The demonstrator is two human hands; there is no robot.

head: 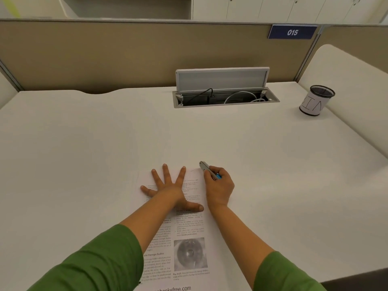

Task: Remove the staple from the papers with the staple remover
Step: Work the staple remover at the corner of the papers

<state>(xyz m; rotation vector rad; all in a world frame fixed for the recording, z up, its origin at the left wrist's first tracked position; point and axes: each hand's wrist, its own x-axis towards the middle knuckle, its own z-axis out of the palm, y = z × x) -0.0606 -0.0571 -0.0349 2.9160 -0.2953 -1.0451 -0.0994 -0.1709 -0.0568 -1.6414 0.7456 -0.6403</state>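
Green sleeves (100, 259), white desk (84, 143), blue-tipped silver staple remover (209, 170).

A blue sign (292, 32) on the partition reads "015". The papers (190, 234) show "Foreign Bodies", "Fig. 24.27" and "ebooksfree.com".

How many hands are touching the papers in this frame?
1 for certain: the left hand presses flat on the papers, fingers spread. The right hand, beside the papers' right edge, grips the staple remover; whether it touches them is unclear.
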